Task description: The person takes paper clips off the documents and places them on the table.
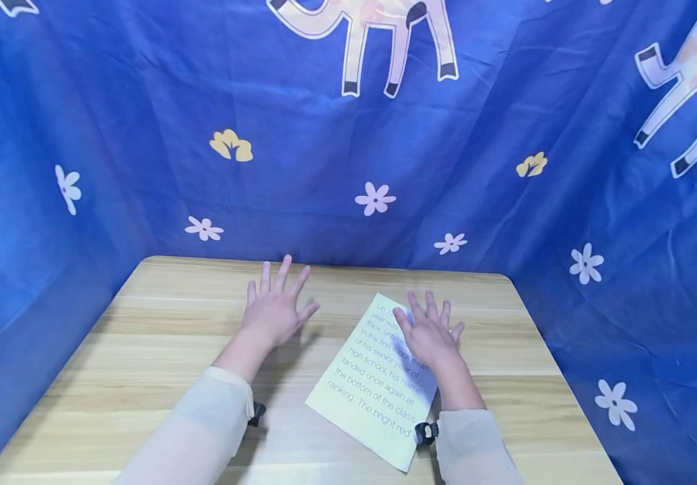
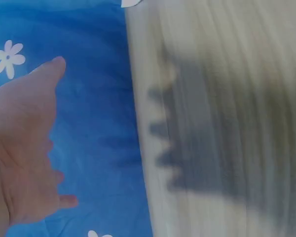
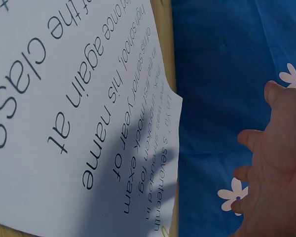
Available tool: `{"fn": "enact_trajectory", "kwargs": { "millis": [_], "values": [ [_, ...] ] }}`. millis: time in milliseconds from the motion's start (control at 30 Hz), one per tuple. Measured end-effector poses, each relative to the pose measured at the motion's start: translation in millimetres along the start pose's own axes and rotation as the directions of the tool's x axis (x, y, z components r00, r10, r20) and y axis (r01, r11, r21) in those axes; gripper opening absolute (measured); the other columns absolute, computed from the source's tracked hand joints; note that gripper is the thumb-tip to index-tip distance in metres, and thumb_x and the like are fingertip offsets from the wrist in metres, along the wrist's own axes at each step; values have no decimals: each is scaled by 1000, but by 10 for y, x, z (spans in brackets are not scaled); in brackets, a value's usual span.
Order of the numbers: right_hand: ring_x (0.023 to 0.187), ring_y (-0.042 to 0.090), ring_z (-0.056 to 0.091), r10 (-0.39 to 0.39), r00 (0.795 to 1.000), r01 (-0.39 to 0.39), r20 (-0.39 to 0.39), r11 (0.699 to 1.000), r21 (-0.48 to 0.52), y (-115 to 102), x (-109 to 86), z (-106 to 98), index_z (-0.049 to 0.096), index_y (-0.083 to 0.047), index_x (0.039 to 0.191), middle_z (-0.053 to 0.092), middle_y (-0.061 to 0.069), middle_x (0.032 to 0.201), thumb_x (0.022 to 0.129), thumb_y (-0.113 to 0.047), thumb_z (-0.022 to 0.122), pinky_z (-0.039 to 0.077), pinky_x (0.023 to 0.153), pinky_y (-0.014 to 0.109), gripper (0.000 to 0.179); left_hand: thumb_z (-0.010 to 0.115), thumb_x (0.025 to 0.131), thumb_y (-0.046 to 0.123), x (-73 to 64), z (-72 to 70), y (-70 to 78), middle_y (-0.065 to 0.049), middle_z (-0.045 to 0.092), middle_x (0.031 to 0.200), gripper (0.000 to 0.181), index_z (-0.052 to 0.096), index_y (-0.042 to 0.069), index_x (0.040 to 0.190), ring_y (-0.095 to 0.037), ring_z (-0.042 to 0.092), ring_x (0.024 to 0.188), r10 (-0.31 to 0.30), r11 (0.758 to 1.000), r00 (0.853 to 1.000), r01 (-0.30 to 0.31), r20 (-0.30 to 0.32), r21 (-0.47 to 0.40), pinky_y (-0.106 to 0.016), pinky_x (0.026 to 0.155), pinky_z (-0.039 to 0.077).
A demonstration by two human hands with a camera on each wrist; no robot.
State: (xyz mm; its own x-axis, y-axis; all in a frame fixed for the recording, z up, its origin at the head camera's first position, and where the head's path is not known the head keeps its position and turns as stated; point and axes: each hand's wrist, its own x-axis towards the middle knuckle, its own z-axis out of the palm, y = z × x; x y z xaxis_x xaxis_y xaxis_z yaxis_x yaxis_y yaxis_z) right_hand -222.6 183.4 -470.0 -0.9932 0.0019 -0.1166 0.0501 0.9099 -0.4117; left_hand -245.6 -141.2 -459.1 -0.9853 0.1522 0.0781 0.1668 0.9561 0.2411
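A printed sheet of paper (image 1: 357, 404) lies slanted on the wooden table (image 1: 160, 350), its lines of black English text facing up. My right hand (image 1: 432, 337) is held over the sheet's upper right part, fingers straight and spread, hiding the ends of the top lines. In the right wrist view this hand (image 3: 283, 163) shows apart from the paper (image 3: 44, 177) and casts a shadow on it. My left hand (image 1: 272, 313) hovers left of the sheet near the table's back edge, fingers spread, holding nothing. Its shadow falls on the bare wood in the left wrist view.
Blue cloth (image 1: 300, 182) printed with cows, flowers and yellow bushes hangs behind the table and along both sides. Each sleeve ends near a black wrist device, such as the right one (image 1: 426, 433), which overlaps the sheet's lower right edge.
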Motion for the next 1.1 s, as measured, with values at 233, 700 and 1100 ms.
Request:
{"fn": "enact_trajectory", "kwargs": {
  "millis": [233,700,1100],
  "values": [
    [167,47,-20,-4,1000,4,-23,1000,18,36,-35,-20,9,-39,174,-10,7,184,109,-74,19,-11,122,86,74,60,108,45,41,30,182,-25,50,160,67,44,9,162,-50,51,145,-47,983,998,40,-38,-178,-67,119,41],
    [168,51,-1,7,993,10,-116,989,146,231,17,-56,23,-25,174,9,18,183,110,-49,53,3,127,83,74,69,105,40,73,552,877,-22,64,129,59,57,-3,144,-36,69,109,-127,918,981,171,143,-358,-51,102,59],
    [160,47,29,116,970,-37,-214,940,340,338,36,-49,36,-21,168,31,21,173,108,-33,58,22,130,70,65,90,85,54,-54,655,1141,-25,63,128,94,54,-10,143,-40,64,119,-151,962,969,189,195,-195,-52,101,59]
  ]
}}
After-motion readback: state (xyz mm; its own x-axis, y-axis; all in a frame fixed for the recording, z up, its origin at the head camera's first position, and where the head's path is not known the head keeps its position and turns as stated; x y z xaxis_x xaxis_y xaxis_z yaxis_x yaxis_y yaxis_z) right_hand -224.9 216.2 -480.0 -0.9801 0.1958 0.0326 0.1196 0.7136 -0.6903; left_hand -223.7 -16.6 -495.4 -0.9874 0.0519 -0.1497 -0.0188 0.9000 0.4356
